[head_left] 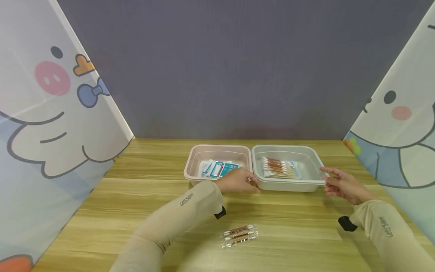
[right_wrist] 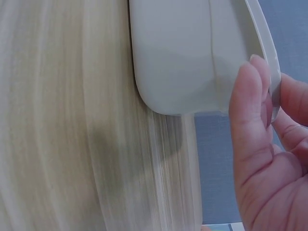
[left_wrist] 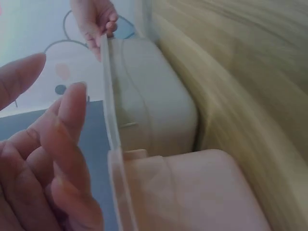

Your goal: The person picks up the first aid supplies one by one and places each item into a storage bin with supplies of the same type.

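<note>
A white plastic box stands on the table, with packs of cotton swabs inside it. My right hand pinches its rim at the right front corner; in the right wrist view the thumb lies on one side of the rim and the fingers on the other. My left hand hovers by the front corner where the two boxes meet, its fingers loosely bent and nothing held. Beside the white box, a pink box contains several blue-and-white packets, partly hidden by the left hand.
On the wooden table, nearer to me, lie several wrapped brown-stick swabs in a row. A dark grey panel rises behind the boxes. Printed cartoon panels stand at the left and right.
</note>
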A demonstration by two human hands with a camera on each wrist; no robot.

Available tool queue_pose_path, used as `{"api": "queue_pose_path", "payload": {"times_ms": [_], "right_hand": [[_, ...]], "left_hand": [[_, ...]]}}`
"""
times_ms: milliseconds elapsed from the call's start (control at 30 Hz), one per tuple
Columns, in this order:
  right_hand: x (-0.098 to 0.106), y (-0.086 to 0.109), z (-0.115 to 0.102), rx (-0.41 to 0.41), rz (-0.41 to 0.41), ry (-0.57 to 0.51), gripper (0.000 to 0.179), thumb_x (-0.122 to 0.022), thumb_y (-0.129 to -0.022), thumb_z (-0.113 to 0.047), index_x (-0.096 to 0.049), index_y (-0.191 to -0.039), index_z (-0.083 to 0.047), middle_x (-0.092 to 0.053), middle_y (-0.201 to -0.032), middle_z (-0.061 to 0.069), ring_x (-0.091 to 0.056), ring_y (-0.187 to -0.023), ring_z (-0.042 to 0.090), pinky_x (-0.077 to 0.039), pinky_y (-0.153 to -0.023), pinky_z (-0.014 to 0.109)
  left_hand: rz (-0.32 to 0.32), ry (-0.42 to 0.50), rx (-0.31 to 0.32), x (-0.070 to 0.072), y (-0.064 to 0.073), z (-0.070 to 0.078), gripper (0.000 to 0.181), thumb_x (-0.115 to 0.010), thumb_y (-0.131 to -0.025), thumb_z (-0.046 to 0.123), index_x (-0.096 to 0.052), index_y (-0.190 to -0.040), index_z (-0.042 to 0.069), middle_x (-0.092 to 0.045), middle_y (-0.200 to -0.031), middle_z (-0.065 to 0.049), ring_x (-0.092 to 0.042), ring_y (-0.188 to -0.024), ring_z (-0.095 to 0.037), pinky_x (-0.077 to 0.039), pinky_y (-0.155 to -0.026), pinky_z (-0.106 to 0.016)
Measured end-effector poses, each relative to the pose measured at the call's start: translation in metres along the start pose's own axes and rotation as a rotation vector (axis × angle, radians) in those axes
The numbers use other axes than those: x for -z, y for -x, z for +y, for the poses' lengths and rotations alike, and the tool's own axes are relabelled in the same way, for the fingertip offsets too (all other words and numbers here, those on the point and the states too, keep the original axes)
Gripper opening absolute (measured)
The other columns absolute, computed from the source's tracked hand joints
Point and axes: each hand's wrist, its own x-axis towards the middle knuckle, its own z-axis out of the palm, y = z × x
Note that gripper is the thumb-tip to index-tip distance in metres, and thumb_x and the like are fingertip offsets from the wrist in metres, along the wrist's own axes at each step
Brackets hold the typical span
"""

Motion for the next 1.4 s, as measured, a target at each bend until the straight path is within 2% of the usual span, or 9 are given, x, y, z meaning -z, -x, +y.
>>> {"api": "queue_pose_path", "payload": {"times_ms": [133,233,367,467,733,900,1033,1133,1400], "right_hand": [[-0.001,0.0,0.001,-0.003,-0.005,-0.022,0.036,-0.051,-0.1,-0.011,-0.064,-0.104,-0.044,-0.062,-0.077,0.005,-0.065,-0.067,0.011,-0.055,-0.063,0.025],[-0.002,0.0,0.002,-0.002,-0.005,-0.029,0.035,-0.052,-0.1,-0.011,-0.064,-0.104,-0.044,-0.063,-0.077,0.005,-0.064,-0.067,0.011,-0.055,-0.063,0.024],[-0.002,0.0,0.003,-0.001,-0.004,-0.025,0.036,-0.051,-0.1,-0.011,-0.064,-0.105,-0.044,-0.063,-0.076,0.004,-0.064,-0.067,0.011,-0.055,-0.064,0.025],[-0.002,0.0,0.003,-0.002,-0.002,-0.028,0.036,-0.051,-0.1,-0.011,-0.064,-0.104,-0.044,-0.063,-0.076,0.004,-0.064,-0.067,0.012,-0.055,-0.064,0.025],[-0.002,0.001,0.003,-0.011,0.007,-0.024,0.036,-0.05,-0.101,-0.011,-0.063,-0.104,-0.044,-0.061,-0.076,0.005,-0.063,-0.067,0.012,-0.055,-0.064,0.025],[-0.002,0.001,0.002,-0.012,0.005,-0.025,0.037,-0.049,-0.101,-0.01,-0.063,-0.104,-0.044,-0.062,-0.075,0.005,-0.064,-0.067,0.012,-0.055,-0.064,0.025],[-0.002,0.001,0.001,-0.008,0.007,-0.015,0.037,-0.049,-0.101,-0.01,-0.063,-0.105,-0.044,-0.062,-0.076,0.005,-0.064,-0.067,0.012,-0.055,-0.064,0.025],[-0.002,0.001,-0.001,-0.004,0.011,0.001,0.037,-0.049,-0.101,-0.01,-0.062,-0.105,-0.045,-0.062,-0.076,0.005,-0.064,-0.067,0.012,-0.055,-0.064,0.025],[-0.002,0.0,-0.003,-0.012,0.02,0.013,0.038,-0.05,-0.101,-0.01,-0.062,-0.103,-0.046,-0.062,-0.076,0.005,-0.064,-0.067,0.012,-0.055,-0.064,0.025]], "left_hand": [[-0.088,-0.041,0.004,-0.006,0.008,-0.008,0.03,-0.076,-0.082,0.02,-0.071,-0.108,0.007,-0.06,-0.072,0.007,-0.051,-0.062,-0.006,-0.044,-0.058,-0.022],[-0.143,-0.021,-0.003,-0.011,0.015,-0.011,0.033,-0.077,-0.081,0.017,-0.069,-0.11,0.003,-0.06,-0.071,0.005,-0.051,-0.061,-0.006,-0.044,-0.057,-0.022],[-0.153,-0.108,-0.002,-0.018,0.022,-0.013,0.032,-0.077,-0.08,0.022,-0.07,-0.109,0.009,-0.061,-0.074,0.009,-0.054,-0.065,-0.002,-0.044,-0.059,-0.02],[-0.151,-0.224,0.009,-0.023,0.027,-0.015,0.032,-0.078,-0.078,0.028,-0.071,-0.107,0.017,-0.061,-0.075,0.013,-0.055,-0.068,0.0,-0.045,-0.06,-0.02],[-0.209,-0.401,0.032,-0.038,0.036,-0.018,0.043,-0.08,-0.074,0.031,-0.068,-0.114,0.021,-0.061,-0.075,0.014,-0.055,-0.071,0.001,-0.044,-0.065,-0.02],[-0.233,-0.497,0.048,-0.04,0.045,-0.015,0.046,-0.081,-0.073,0.038,-0.067,-0.115,0.026,-0.061,-0.077,0.016,-0.057,-0.081,-0.001,-0.045,-0.072,-0.022],[-0.249,-0.525,0.063,-0.04,0.052,-0.017,0.049,-0.082,-0.071,0.04,-0.066,-0.116,0.027,-0.064,-0.098,0.016,-0.058,-0.092,-0.003,-0.047,-0.077,-0.024],[-0.258,-0.532,0.063,-0.042,0.055,-0.02,0.051,-0.083,-0.07,0.04,-0.066,-0.116,0.026,-0.063,-0.109,0.015,-0.058,-0.094,-0.004,-0.047,-0.075,-0.024],[-0.237,-0.576,0.05,-0.05,0.058,-0.025,0.05,-0.085,-0.067,0.038,-0.068,-0.113,0.024,-0.062,-0.089,0.015,-0.051,-0.075,-0.003,-0.043,-0.063,-0.021]]}}
